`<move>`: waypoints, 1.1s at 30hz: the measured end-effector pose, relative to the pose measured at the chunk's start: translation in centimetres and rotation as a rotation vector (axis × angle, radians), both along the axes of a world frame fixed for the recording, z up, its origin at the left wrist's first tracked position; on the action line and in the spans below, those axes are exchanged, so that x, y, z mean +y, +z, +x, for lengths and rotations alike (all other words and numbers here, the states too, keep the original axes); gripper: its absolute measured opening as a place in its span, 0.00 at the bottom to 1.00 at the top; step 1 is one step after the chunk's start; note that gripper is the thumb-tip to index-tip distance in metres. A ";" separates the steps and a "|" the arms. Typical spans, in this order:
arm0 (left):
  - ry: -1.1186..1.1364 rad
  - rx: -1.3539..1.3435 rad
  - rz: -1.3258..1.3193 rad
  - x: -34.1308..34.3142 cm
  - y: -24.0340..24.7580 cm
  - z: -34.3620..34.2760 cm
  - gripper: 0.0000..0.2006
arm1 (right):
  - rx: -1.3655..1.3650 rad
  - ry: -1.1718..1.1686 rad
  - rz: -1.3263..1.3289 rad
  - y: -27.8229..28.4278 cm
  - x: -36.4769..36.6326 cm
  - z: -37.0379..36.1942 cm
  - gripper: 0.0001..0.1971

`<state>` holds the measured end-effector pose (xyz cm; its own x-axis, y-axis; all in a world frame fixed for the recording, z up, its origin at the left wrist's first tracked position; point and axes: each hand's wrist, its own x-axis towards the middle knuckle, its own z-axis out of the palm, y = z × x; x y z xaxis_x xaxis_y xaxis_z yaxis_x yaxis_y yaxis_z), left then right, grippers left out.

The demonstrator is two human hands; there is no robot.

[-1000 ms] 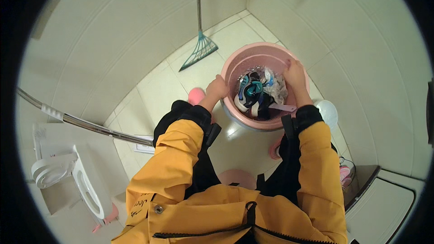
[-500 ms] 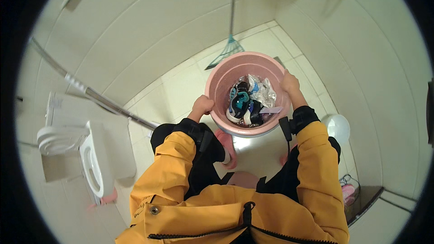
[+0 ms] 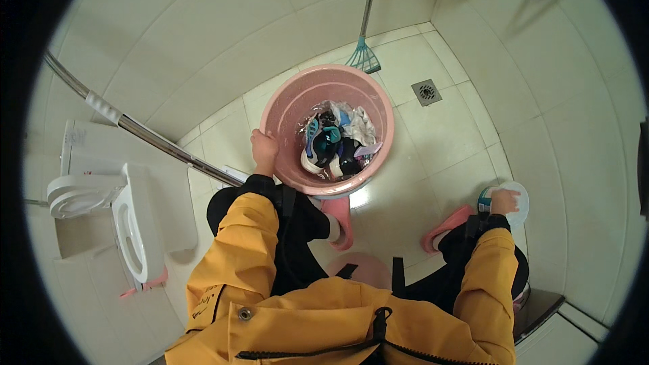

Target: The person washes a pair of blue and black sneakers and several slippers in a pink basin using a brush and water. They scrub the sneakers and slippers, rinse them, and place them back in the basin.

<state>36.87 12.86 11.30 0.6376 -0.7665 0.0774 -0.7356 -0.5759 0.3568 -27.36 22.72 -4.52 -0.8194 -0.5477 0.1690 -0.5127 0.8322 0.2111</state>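
A pink basin (image 3: 277, 122) holds water, black, white and teal sneakers (image 3: 322, 145), a pale crumpled item (image 3: 358, 125) with a blue patch, and a flat light-purple piece (image 3: 369, 149). My left hand (image 3: 264, 151) grips the basin's left rim. Off to the right, my right hand (image 3: 504, 201) is over a white bucket (image 3: 519, 215), fingers stretched out and apart. A teal patch shows at the bucket's left side, partly covered by my wrist.
Beyond the basin, a teal broom-like tool (image 3: 365, 57) leans on the wall. A floor drain (image 3: 426, 92) lies to its right. At left are a metal pole (image 3: 155, 142) and a white toilet (image 3: 132, 236). Pink slippers (image 3: 341, 223) are on my feet; a pink stool (image 3: 362, 270) sits below me.
My right hand has let go of the basin's right rim and moved right and nearer, to the bucket. The basin has shifted left, uncovering the floor drain. My left hand stays on its rim.
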 end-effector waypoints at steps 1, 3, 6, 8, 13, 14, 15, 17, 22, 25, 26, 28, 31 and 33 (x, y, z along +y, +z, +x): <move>0.005 -0.045 -0.026 0.0 -0.2 0.1 0.16 | -0.225 0.079 0.000 -1.7 1.0 -1.3 0.29; -0.018 -0.015 -0.045 0.0 -0.4 0.4 0.16 | -0.453 0.030 0.113 -3.5 1.6 -3.0 0.26; -0.042 0.039 -0.027 0.2 -0.6 0.8 0.15 | -0.505 0.052 0.161 -3.2 0.1 -3.3 0.21; -0.049 0.064 -0.025 0.1 -0.7 1.0 0.15 | -0.515 0.119 0.172 -1.6 -1.5 -2.0 0.18; -0.044 0.096 -0.034 -0.1 -0.8 1.1 0.14 | -0.398 0.694 0.091 1.2 -5.8 7.8 0.09; -0.043 0.114 -0.043 -0.1 -0.9 1.1 0.14 | -0.456 0.726 0.066 1.7 -6.9 10.4 0.09; -0.036 0.131 -0.036 -0.1 -0.9 1.0 0.14 | -0.480 0.796 0.088 2.1 -7.7 12.9 0.09; -0.032 0.122 -0.047 0.0 -1.0 0.9 0.14 | -0.505 0.920 0.136 2.9 -9.3 17.7 0.07; -0.030 0.033 -0.046 -0.1 -0.8 0.7 0.14 | -0.604 1.234 0.289 3.7 -13.3 26.2 0.12; -0.037 0.086 -0.057 -0.2 -0.6 0.7 0.14 | -0.732 1.288 0.475 4.8 -17.6 27.3 0.13; -0.044 0.085 -0.073 -0.1 -0.7 0.7 0.14 | -0.762 1.264 0.577 5.6 -19.3 27.4 0.13; -0.004 0.138 0.003 0.0 -0.6 0.8 0.14 | -0.904 1.276 0.435 8.6 -23.2 26.1 0.14; -0.039 0.130 -0.109 0.2 -0.4 0.7 0.16 | -1.421 0.885 -0.183 14.0 -26.5 25.8 0.20; -0.031 0.188 -0.178 0.3 -0.3 0.6 0.17 | -1.466 0.831 -0.125 16.6 -25.1 27.2 0.22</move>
<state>37.43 13.20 11.04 0.6302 -0.7705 0.0957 -0.6631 -0.4700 0.5825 -0.14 -2.40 12.08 0.1675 -0.9235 -0.3451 -0.4795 0.2295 -0.8470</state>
